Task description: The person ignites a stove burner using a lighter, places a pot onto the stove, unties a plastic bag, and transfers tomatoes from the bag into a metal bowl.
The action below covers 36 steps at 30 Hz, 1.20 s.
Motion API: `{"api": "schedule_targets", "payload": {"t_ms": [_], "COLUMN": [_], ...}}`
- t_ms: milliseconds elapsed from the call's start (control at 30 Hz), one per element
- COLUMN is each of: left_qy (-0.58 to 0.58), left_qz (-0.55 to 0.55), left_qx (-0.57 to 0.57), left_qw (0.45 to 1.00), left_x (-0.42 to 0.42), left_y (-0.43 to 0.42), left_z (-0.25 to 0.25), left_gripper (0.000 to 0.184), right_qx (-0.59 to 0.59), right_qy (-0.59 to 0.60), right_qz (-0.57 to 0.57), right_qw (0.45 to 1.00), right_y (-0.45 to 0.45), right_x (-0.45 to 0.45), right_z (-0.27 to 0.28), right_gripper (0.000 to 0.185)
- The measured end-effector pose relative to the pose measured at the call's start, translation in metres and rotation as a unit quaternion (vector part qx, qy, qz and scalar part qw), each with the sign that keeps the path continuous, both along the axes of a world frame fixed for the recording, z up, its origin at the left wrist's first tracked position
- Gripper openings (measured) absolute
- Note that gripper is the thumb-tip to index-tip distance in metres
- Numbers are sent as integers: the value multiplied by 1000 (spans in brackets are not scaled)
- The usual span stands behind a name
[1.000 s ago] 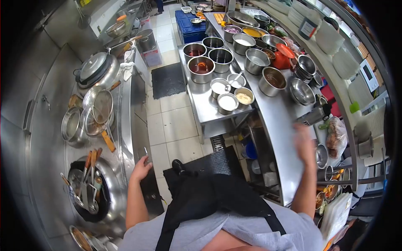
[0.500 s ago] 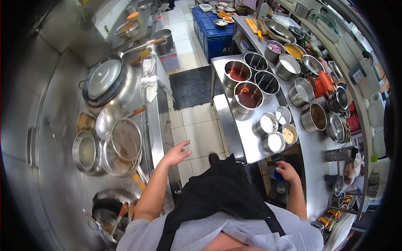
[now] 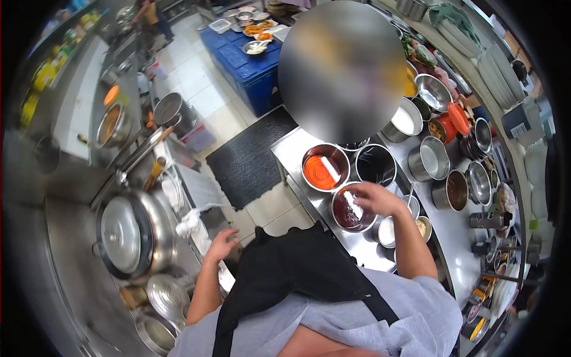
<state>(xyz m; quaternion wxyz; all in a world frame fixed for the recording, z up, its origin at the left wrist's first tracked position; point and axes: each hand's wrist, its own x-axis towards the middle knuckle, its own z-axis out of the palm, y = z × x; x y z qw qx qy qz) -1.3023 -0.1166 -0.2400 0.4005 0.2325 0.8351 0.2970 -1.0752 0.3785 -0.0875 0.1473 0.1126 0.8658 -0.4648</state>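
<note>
My right hand (image 3: pixel 376 199) is over a steel pot of dark red liquid (image 3: pixel 351 213), fingers apart and holding nothing. Behind that pot is another with orange-red contents (image 3: pixel 321 169), and beside it a pot with a dark inside (image 3: pixel 376 163). A small pot of white contents (image 3: pixel 387 232) sits close to my right wrist. On the left, my left hand (image 3: pixel 222 244) hangs with its fingers spread, near a white cloth (image 3: pixel 191 225) at the counter's edge. Nothing is in it.
A lidded wok (image 3: pixel 122 235) and strainers (image 3: pixel 168 297) occupy the left counter. A black mat (image 3: pixel 250 157) lies on the tiled floor, before a blue chest (image 3: pixel 250 71). Far back stands another person (image 3: pixel 156 21). A blurred disc covers the upper middle of the view.
The view has swung left and moved nearer the pots. My right hand has come up from beside the counter to over the red-liquid pot. My left hand remains spread, now beside the cloth.
</note>
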Motion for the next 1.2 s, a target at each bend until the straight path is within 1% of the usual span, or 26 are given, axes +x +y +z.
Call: {"api": "schedule_targets", "payload": {"t_ms": [67, 133, 167, 200, 267, 300, 333, 400, 433, 467, 533, 567, 633, 667, 700, 733, 833, 867, 900, 933, 967, 1033, 1067, 1100, 1133, 1200], "left_qy": [-10, -63, -70, -69, -14, -23, 6, 18, -43, -20, -20, 28, 1, 1, 64, 59, 9, 6, 12, 18, -18, -4, 9, -21, -17, -58], "left_qz": [92, 139, 145, 134, 127, 89, 72, 55, 76, 67, 29, -38, -58, -78, -130, -139, -173, -185, -239, -292, -301, -310, -319, -292, -304, -273], "left_qx": [41, 12, 45, 49, 55, 56, 55, 92, 67, 66, 93, 121, 118, 101, 102, 103, 84, 83, 84, 85, 65, 48, 21, 18, 16, -32], "left_qw": [995, 988, 986, 987, 990, 994, 996, 994, 994, 995, 995, 992, 991, 992, 984, 983, 981, 979, 967, 953, 951, 949, 947, 956, 953, 960], "left_x": [-55, -116, -148, -178, -250, -290, -330, -404, -444, -474, -537, -562, -618, -634, -639, -649, -667, -669, -670, -671, -671, -686, -697, -706, -717, -748], "left_y": [0, 3, 5, 11, 22, 34, 42, 65, 77, 97, 136, 158, 195, 224, 259, 285, 356, 379, 399, 420, 440, 468, 475, 485, 496, 512], "left_z": [-9, -14, -21, -29, -39, -31, -34, -11, -3, 22, 47, 59, 41, 58, 79, 74, 55, 48, 40, 33, 35, 23, 24, 31, 34, 34], "left_gripper": [41, 40, 39, 39, 39, 39, 38, 37, 36, 35, 35, 36, 35, 35, 35, 35, 36, 36, 36, 36, 36, 36, 37, 37, 37, 38], "right_qx": [2, -13, -32, -29, -64, -90, -86, -187, -208, -231, -237, -252, -270, -267, -238, -209, -80, -48, -6, -26, -18, -12, 2, -11, -41, -47], "right_qy": [39, 23, 9, 15, 55, 37, 37, 0, -21, -41, -39, -37, -36, -27, -20, -14, 71, 69, 122, 171, 198, 259, 272, 270, 267, 249], "right_qz": [-11, -32, -44, -37, -42, -54, -58, -121, -140, -163, -202, -239, -318, -360, -393, -423, -502, -568, -589, -609, -631, -645, -649, -670, -683, -707], "right_qw": [999, 999, 998, 999, 996, 994, 994, 975, 968, 958, 950, 937, 908, 894, 888, 881, 858, 819, 799, 774, 750, 719, 711, 692, 679, 660], "right_y": [14, 17, 18, 20, 21, 21, 20, 21, 24, 27, 39, 44, 60, 71, 85, 103, 174, 201, 231, 265, 299, 375, 409, 441, 470, 510], "right_x": [-51, -105, -132, -159, -212, -241, -270, -324, -347, -365, -385, -388, -391, -390, -388, -388, -388, -394, -403, -408, -418, -440, -453, -466, -480, -502], "right_z": [-2, -2, -3, -11, -35, -44, -48, -68, -78, -86, -81, -74, -64, -58, -53, -50, -52, -51, -45, -46, -46, -58, -66, -75, -81, -86], "right_gripper": [44, 44, 44, 43, 43, 42, 42, 42, 42, 42, 40, 40, 39, 36, 34, 33, 26, 26, 25, 26, 26, 28, 30, 31, 33, 28]}}
